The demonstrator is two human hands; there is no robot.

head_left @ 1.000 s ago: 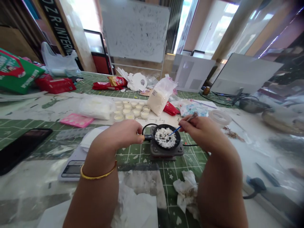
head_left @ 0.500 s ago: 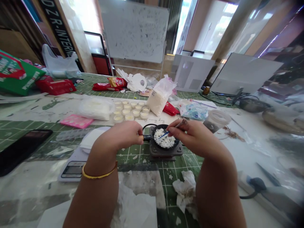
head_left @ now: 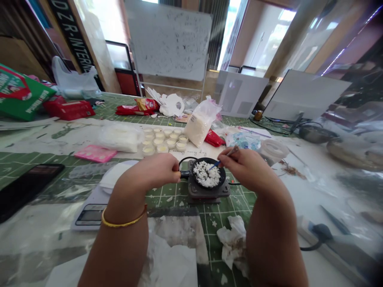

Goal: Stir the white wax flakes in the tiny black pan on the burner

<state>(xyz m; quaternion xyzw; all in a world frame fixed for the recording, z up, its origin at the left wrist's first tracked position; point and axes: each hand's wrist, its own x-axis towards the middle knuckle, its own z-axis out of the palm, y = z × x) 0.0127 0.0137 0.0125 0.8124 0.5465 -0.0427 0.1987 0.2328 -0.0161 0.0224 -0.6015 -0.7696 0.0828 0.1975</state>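
A: In the head view, what does the left hand (head_left: pixel 155 169) do?

B: It is closed on the handle (head_left: pixel 184 173) of a small black pan (head_left: pixel 208 175). The fingers are curled together around it. There is a gold bangle (head_left: pixel 122 221) on this wrist.

A: And where is the pan?

B: It sits on a small dark heater (head_left: pixel 208 191), in the middle of the green mat (head_left: pixel 239 201) on the bench (head_left: pixel 38 139). Inside the pan there are white flakes (head_left: pixel 206 178), in one heap.

A: What about the right hand (head_left: pixel 247 167)?

B: It is pinched on a thin stick (head_left: pixel 224 157). The blue end of the stick points down into the pan, at the edge of the flakes. The other end goes up past the fingers.

A: What lies around them?

B: Just behind the pan there is a group of small round cups (head_left: pixel 164 140) with pale filling, and next to them a clear bag (head_left: pixel 201 121) of white grains. To the left of the left arm I see a kitchen scale (head_left: pixel 89 213) and a white lid (head_left: pixel 115 175) on it. In front of the pan, near the right arm, lies a crumpled tissue (head_left: pixel 235 239). A black phone (head_left: pixel 25 189) lies far left, well apart.
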